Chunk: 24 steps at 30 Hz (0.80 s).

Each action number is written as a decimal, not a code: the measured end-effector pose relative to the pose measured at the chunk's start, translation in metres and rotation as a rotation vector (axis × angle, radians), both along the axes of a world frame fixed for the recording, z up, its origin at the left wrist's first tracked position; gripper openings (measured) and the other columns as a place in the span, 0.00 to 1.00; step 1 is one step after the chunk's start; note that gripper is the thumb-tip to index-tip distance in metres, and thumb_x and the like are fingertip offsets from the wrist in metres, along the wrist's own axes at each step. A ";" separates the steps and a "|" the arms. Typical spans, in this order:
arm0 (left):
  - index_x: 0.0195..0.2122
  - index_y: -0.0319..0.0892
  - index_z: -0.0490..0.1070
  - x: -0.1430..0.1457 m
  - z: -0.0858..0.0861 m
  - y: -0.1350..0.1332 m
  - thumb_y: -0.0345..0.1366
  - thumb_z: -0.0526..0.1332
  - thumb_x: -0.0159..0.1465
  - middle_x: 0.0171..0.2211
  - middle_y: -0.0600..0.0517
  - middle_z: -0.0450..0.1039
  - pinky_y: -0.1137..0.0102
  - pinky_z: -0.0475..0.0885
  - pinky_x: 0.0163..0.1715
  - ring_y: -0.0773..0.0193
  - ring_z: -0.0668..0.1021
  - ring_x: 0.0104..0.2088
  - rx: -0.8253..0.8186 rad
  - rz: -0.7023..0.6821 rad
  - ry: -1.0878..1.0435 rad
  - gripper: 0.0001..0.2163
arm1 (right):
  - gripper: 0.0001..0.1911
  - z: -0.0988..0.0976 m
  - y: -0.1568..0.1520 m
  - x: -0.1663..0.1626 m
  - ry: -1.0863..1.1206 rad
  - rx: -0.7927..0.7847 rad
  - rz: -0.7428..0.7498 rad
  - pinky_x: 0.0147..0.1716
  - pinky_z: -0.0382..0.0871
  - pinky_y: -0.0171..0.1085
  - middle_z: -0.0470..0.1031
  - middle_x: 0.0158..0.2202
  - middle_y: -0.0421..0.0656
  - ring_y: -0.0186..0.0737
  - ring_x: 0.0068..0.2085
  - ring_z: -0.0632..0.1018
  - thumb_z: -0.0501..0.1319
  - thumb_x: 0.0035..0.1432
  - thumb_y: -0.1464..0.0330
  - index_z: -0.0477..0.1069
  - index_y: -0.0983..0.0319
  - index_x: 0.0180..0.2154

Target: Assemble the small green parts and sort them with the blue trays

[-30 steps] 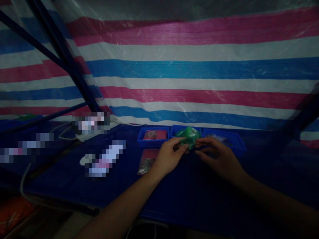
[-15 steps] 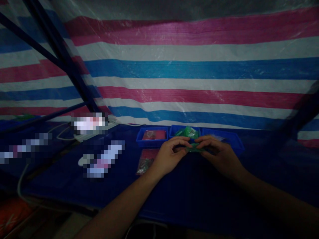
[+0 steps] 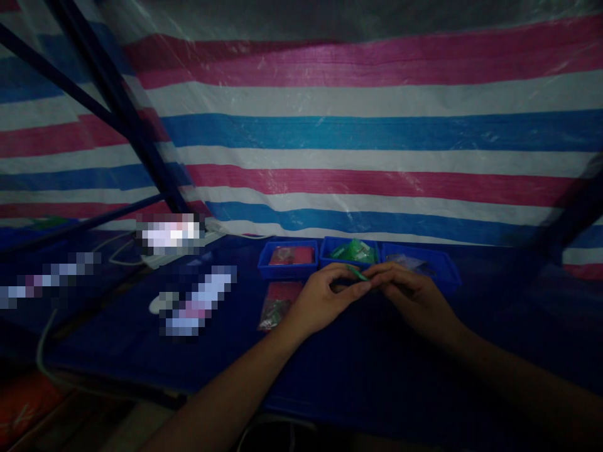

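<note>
Just above the blue table, both hands meet at a small green packet [image 3: 357,272], seen almost edge-on. My left hand [image 3: 325,295] is closed on it between thumb and fingers. The fingertips of my right hand [image 3: 417,295] pinch together at its right end; part of the packet is hidden by the fingers. Behind the hands, a blue tray [image 3: 325,259] holds several green packets [image 3: 355,251]. Left of my left hand, a clear bag with a red card and small dark contents [image 3: 276,311] lies on the table.
A left blue tray [image 3: 287,272] holds red-carded packets [image 3: 292,255]; a right blue tray [image 3: 445,267] holds clear bags [image 3: 405,262]. Farther left on the table [image 3: 226,370] are a round white object [image 3: 159,304], pixelated items and a white power strip [image 3: 160,258]. A striped sheet [image 3: 377,132] hangs behind.
The green packet has turned from lying flatter to nearly edge-on. My hands have drawn closer together, with the right fingertips now against the left thumb.
</note>
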<state>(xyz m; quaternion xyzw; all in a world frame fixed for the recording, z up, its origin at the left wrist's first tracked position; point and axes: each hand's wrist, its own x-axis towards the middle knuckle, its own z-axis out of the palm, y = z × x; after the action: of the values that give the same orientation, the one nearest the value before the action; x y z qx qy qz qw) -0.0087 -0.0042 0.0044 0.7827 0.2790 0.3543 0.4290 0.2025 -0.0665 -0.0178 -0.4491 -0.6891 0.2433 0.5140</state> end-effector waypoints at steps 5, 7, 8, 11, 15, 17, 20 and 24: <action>0.44 0.44 0.83 0.000 -0.001 0.001 0.42 0.65 0.69 0.54 0.45 0.78 0.59 0.70 0.60 0.55 0.77 0.57 0.067 -0.038 -0.019 0.10 | 0.11 -0.001 0.000 -0.002 0.009 -0.031 0.019 0.52 0.75 0.48 0.82 0.45 0.42 0.46 0.47 0.82 0.58 0.67 0.68 0.80 0.53 0.42; 0.43 0.44 0.83 -0.001 -0.002 0.004 0.40 0.63 0.70 0.56 0.46 0.77 0.59 0.70 0.61 0.56 0.77 0.57 0.081 -0.042 -0.030 0.09 | 0.10 -0.002 0.002 -0.001 0.013 -0.016 -0.023 0.50 0.77 0.48 0.81 0.46 0.44 0.46 0.46 0.82 0.59 0.67 0.67 0.80 0.54 0.42; 0.43 0.44 0.83 -0.001 -0.003 0.005 0.40 0.63 0.71 0.56 0.46 0.77 0.59 0.71 0.60 0.56 0.78 0.56 0.087 -0.037 -0.028 0.09 | 0.09 -0.003 0.003 0.000 0.012 0.002 -0.046 0.50 0.77 0.49 0.81 0.47 0.45 0.47 0.48 0.81 0.60 0.67 0.66 0.80 0.54 0.42; 0.42 0.43 0.82 -0.002 -0.005 0.007 0.40 0.63 0.71 0.51 0.46 0.79 0.61 0.74 0.54 0.57 0.79 0.51 0.104 -0.002 -0.012 0.10 | 0.08 -0.003 0.005 0.003 -0.031 0.066 -0.087 0.56 0.74 0.53 0.77 0.56 0.46 0.51 0.57 0.78 0.62 0.66 0.64 0.81 0.52 0.43; 0.48 0.41 0.80 0.000 -0.008 0.008 0.39 0.64 0.70 0.45 0.45 0.81 0.63 0.76 0.47 0.58 0.82 0.44 -0.003 0.047 -0.058 0.10 | 0.11 -0.002 0.003 0.002 -0.092 0.052 -0.045 0.60 0.71 0.55 0.76 0.60 0.43 0.51 0.60 0.76 0.60 0.69 0.64 0.81 0.50 0.48; 0.53 0.41 0.76 0.001 -0.011 0.009 0.36 0.65 0.69 0.47 0.45 0.81 0.63 0.77 0.48 0.58 0.83 0.46 -0.085 0.063 -0.120 0.13 | 0.12 -0.001 0.000 0.001 -0.113 0.051 -0.038 0.59 0.72 0.54 0.78 0.58 0.43 0.50 0.58 0.78 0.60 0.70 0.64 0.80 0.49 0.50; 0.56 0.42 0.73 0.002 -0.013 0.012 0.34 0.67 0.67 0.54 0.43 0.79 0.62 0.77 0.53 0.56 0.81 0.54 -0.066 0.136 -0.172 0.16 | 0.14 0.003 -0.002 -0.001 -0.169 0.119 -0.094 0.60 0.71 0.55 0.78 0.58 0.44 0.50 0.59 0.77 0.60 0.70 0.64 0.78 0.49 0.53; 0.54 0.42 0.71 0.000 -0.007 0.008 0.37 0.66 0.67 0.53 0.43 0.78 0.64 0.79 0.46 0.58 0.82 0.48 0.008 0.212 -0.119 0.15 | 0.21 0.009 0.003 0.002 -0.309 0.288 -0.211 0.64 0.68 0.56 0.72 0.65 0.46 0.52 0.65 0.73 0.59 0.69 0.67 0.72 0.51 0.61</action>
<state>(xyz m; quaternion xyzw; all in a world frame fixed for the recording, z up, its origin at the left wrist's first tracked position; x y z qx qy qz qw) -0.0089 0.0038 -0.0021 0.7281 0.3328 0.4445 0.4019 0.2042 -0.0634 -0.0089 -0.4727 -0.7364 0.0157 0.4837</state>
